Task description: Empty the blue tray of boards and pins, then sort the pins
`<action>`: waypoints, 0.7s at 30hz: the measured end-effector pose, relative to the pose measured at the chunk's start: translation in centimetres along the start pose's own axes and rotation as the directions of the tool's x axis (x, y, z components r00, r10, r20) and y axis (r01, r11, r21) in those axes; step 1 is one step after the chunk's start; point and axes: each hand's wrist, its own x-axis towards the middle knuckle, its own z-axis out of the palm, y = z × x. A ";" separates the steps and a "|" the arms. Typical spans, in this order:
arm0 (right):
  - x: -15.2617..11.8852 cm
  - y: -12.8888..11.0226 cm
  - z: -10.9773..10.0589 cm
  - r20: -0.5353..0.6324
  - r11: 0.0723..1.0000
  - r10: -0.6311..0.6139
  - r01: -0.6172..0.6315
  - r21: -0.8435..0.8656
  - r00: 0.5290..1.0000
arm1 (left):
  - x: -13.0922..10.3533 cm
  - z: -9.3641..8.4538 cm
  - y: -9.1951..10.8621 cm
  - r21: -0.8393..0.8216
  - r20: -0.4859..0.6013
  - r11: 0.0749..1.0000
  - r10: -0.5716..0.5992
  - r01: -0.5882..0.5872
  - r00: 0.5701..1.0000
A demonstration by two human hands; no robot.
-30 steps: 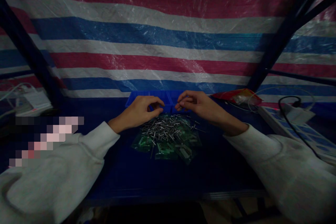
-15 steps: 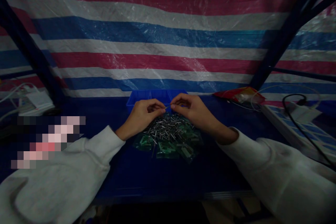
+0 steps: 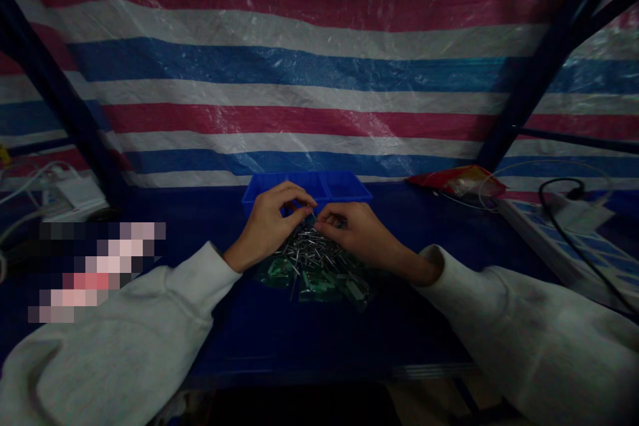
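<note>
A heap of thin metal pins (image 3: pixel 319 249) lies on small green plastic packets (image 3: pixel 319 284) on the blue table (image 3: pixel 309 339). Over the heap's left back side, my left hand (image 3: pixel 272 223) pinches a thin metal pin (image 3: pixel 313 214) between thumb and forefinger. My right hand (image 3: pixel 362 233) is just to the right and slightly lower, with its fingers pressed together at the pin's lower end. What its fingertips hold, if anything, is too small to tell. Behind both hands stands a blue divided tray (image 3: pixel 344 186), partly covered by my left hand.
At the right back lies a red packet (image 3: pixel 464 181). Further right are a white box-like object (image 3: pixel 544 246), a white adapter (image 3: pixel 582 213) and cables. White plugs and cables (image 3: pixel 77 193) sit at the left. A striped sheet (image 3: pixel 299 66) hangs behind the table between dark posts.
My right hand has moved down and slightly left, showing more of the tray. The pin between the fingertips has turned from nearly level to steeper. My left hand has shifted little.
</note>
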 end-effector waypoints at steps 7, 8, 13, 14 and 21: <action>0.3 0.3 -0.3 -0.047 0.998 -0.004 0.007 0.067 0.999 | 0.0 -0.3 0.1 0.097 0.039 0.979 0.175 -0.178 0.984; 0.3 0.3 -0.3 -0.050 0.997 -0.006 0.009 0.079 0.999 | -0.1 -0.3 0.1 0.130 0.054 0.970 0.201 -0.206 0.978; 0.4 0.1 -0.4 -0.052 0.995 -0.013 0.018 0.094 0.999 | -0.4 -0.6 -0.4 0.241 0.138 0.911 0.308 -0.333 0.941; 0.4 0.0 -0.4 -0.050 0.996 -0.019 0.024 0.088 0.999 | -0.4 -0.6 -0.4 0.253 0.154 0.903 0.318 -0.348 0.936; 0.3 -0.3 -0.4 -0.060 0.998 -0.068 0.069 0.006 0.996 | -0.6 -0.8 -0.5 0.292 0.233 0.885 0.302 -0.363 0.924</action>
